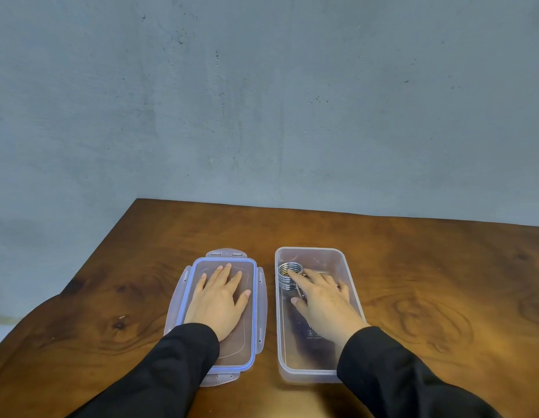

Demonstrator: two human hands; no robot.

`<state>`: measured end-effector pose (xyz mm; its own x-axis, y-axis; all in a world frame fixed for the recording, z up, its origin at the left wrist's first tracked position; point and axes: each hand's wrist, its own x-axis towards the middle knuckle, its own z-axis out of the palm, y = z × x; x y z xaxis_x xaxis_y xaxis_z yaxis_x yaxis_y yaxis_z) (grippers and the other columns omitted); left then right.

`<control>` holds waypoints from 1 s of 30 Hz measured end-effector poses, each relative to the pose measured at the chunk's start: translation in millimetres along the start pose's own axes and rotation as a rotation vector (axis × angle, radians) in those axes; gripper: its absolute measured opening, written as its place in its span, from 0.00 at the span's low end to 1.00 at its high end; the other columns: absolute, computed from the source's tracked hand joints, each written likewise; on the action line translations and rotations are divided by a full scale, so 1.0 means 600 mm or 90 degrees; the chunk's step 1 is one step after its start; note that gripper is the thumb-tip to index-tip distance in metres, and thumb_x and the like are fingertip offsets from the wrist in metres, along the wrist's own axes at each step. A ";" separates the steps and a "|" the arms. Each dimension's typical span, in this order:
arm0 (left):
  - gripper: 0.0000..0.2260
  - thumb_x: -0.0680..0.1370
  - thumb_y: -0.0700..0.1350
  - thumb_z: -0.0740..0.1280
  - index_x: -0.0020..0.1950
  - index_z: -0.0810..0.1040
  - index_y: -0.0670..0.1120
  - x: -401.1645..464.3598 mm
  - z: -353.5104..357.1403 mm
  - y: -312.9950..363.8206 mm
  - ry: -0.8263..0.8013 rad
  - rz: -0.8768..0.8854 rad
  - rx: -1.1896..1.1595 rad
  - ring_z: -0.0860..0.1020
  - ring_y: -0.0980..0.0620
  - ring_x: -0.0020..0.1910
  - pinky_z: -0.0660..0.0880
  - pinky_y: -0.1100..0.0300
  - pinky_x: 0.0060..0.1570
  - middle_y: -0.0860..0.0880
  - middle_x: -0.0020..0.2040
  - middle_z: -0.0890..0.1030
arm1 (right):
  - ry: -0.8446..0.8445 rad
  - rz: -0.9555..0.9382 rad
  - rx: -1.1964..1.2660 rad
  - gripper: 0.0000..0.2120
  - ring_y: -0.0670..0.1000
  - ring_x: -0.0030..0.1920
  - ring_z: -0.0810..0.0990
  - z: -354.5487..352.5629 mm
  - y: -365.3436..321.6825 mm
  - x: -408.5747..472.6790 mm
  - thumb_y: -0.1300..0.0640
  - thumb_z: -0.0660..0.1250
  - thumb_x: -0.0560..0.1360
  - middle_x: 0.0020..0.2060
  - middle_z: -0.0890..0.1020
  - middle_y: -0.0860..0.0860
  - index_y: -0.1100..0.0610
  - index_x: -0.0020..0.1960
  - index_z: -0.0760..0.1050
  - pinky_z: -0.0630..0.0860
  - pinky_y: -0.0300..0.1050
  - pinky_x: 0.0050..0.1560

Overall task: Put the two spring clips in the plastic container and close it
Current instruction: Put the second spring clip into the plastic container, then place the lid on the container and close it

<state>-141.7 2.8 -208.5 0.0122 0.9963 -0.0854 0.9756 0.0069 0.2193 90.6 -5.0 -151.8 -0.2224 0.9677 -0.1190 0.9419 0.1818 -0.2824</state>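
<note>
A clear plastic container (280, 336) stands open on the wooden table, right of centre. Inside its far end lies a metal spring clip (286, 276) with a coiled spring. My right hand (322, 300) reaches into the container and rests on the clip, fingers around its handles, which are mostly hidden under the hand. I cannot tell whether a second clip lies beneath. The container's lid (256, 315), clear with a blue seal and latch flaps, lies flat to the left. My left hand (221, 297) lies palm down on it, fingers spread.
The brown wooden table (428, 282) runs to a grey wall behind. Its left edge (90, 260) slants close to the lid. A narrow gap separates lid and container.
</note>
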 end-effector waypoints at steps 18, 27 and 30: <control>0.13 0.80 0.59 0.62 0.45 0.75 0.51 -0.028 -0.055 0.088 0.011 0.002 -0.080 0.77 0.52 0.43 0.80 0.53 0.51 0.51 0.44 0.78 | 0.112 0.171 0.307 0.28 0.54 0.73 0.71 -0.039 0.125 -0.072 0.46 0.62 0.81 0.74 0.72 0.51 0.53 0.79 0.62 0.70 0.49 0.68; 0.15 0.81 0.57 0.63 0.60 0.80 0.50 -0.018 -0.031 0.116 -0.032 -0.034 0.045 0.82 0.48 0.50 0.80 0.54 0.51 0.47 0.54 0.82 | 0.113 0.138 0.380 0.18 0.50 0.60 0.78 -0.032 0.115 -0.083 0.49 0.57 0.84 0.63 0.81 0.46 0.45 0.72 0.73 0.76 0.45 0.56; 0.11 0.82 0.49 0.62 0.56 0.82 0.47 -0.011 -0.047 0.121 -0.036 -0.063 0.066 0.82 0.46 0.50 0.79 0.55 0.50 0.45 0.51 0.83 | 0.114 0.135 0.387 0.18 0.48 0.58 0.78 -0.032 0.113 -0.086 0.50 0.57 0.84 0.61 0.82 0.45 0.45 0.72 0.73 0.75 0.40 0.50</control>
<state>-76.8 -1.0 -164.6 -0.0754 0.9848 -0.1567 0.9901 0.0926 0.1055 170.6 -39.5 -146.4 0.0468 0.9952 -0.0864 0.6400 -0.0963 -0.7623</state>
